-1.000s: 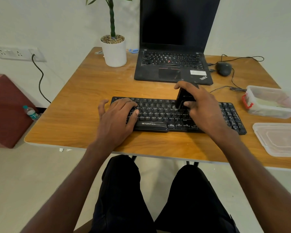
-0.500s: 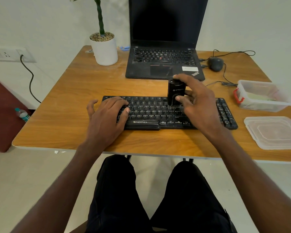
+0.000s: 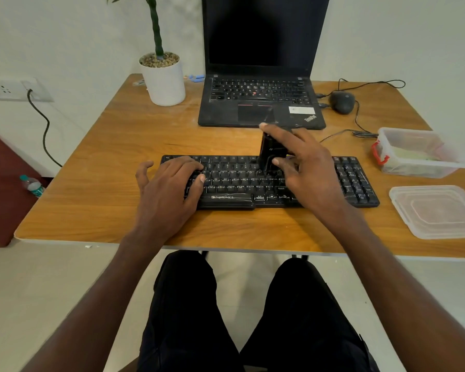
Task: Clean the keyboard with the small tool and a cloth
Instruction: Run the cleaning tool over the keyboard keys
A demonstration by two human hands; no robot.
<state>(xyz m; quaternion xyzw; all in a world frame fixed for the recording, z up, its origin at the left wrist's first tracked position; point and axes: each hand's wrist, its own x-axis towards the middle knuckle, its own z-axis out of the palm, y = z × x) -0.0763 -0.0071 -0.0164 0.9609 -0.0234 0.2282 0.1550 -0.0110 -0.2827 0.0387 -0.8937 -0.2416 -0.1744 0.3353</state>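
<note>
Head view: keyboard (image 3: 253, 183) near counter (image 3: 118, 146) front edge. Left hand (image 3: 169, 181) rests flat on its left keys. Right hand (image 3: 304, 167) grips tool (image 3: 270, 153) upright on middle keys. Laptop (image 3: 261, 103) toward far edge.

Two bare forearms come in from the lower corners, no sleeves visible, no watch, rings or bands on either wrist. Left hand (image 3: 167, 189) and right hand (image 3: 309, 170) both bare, no gloves. Legs in plain black trousers (image 3: 253, 318), fabric dark and unmarked, faint seam creases near the knees. Feet are not visible.
</note>
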